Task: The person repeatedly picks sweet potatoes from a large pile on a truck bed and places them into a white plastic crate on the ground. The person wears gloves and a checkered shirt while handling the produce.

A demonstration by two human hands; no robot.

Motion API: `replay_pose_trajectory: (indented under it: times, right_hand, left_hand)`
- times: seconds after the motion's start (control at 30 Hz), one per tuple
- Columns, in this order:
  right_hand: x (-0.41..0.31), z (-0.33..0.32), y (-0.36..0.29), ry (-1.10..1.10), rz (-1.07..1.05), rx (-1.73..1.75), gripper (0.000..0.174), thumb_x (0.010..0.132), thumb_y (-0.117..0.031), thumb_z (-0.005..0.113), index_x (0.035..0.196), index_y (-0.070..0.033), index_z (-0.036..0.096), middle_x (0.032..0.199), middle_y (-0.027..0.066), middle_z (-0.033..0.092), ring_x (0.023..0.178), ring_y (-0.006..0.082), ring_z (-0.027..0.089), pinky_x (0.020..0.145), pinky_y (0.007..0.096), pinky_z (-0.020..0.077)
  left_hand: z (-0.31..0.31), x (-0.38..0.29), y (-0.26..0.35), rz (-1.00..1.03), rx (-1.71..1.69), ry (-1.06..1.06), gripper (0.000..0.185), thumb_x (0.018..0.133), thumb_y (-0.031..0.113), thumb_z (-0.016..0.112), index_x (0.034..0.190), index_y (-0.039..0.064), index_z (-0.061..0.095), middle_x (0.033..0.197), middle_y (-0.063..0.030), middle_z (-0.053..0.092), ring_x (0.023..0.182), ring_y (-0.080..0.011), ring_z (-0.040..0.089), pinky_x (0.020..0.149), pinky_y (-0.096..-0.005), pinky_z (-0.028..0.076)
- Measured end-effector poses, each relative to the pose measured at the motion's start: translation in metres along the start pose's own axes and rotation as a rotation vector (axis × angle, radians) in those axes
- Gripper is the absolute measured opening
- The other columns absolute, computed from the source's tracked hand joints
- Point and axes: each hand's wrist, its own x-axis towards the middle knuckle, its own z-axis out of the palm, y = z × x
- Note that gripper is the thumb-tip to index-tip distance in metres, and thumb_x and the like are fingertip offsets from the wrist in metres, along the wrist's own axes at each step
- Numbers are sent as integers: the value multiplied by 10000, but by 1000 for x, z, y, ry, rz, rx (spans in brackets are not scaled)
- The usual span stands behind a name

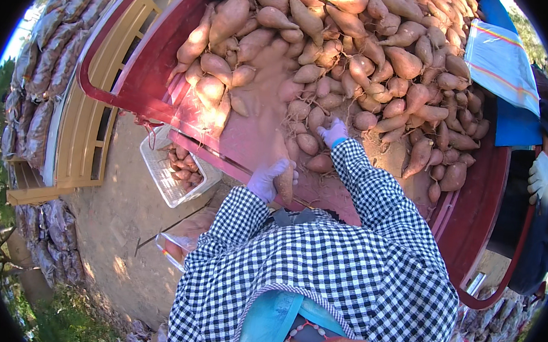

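Note:
My left hand [269, 180], in a pale purple glove, grips a long sweet potato [283, 183] near the tailgate edge of the red truck bed [238, 137]. Farther forward, my right hand [334, 131] wears a matching glove and reaches to the front of the sweet potato heap [357, 67]. Its fingers look spread, close to a sweet potato [316, 118] and with nothing seen in them. Several loose sweet potatoes, among them a round one [320, 163], lie on the bed between my hands. Dusty soil covers parts of the bed.
A white plastic crate [159, 177] with small sweet potatoes stands on the ground at left. Behind it are a tan slatted truck side [92, 110] and filled bags [58, 51]. Clear plastic bag [178, 247] hangs beside me. At right, a person's white-gloved hand [539, 175] is near the red rail.

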Motion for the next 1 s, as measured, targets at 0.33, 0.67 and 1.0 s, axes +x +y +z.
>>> replay_pose_trajectory:
  times: [0.33,0.67,1.0]
  right_hand:
    - [-3,4,-40,94,12,-106,863,705,-351,784,1369,-9,352,1386,229,383,1256,338,430,1044,385,378]
    - [-131,-36,-49,-659,-153,1355,630,854,-294,623,1364,-37,357,1332,144,460,1219,284,460,1050,383,355]
    - [-163,39,-65,-603,-703,160,717,930,-507,474,1407,-3,297,1387,196,395,1297,304,377,1078,378,292]
  left_hand:
    - [-16,-24,-18,-37,-80,-132,752,741,355,773,1312,64,379,1054,-109,581,958,-263,578,843,-442,507]
    - [20,8,-5,97,-360,-154,596,757,413,721,1182,49,517,1207,-133,551,1162,-313,503,1047,-504,360]
    - [-55,-50,-20,149,-458,-76,676,765,390,718,1271,26,456,1180,-161,558,1103,-320,536,1003,-457,419]
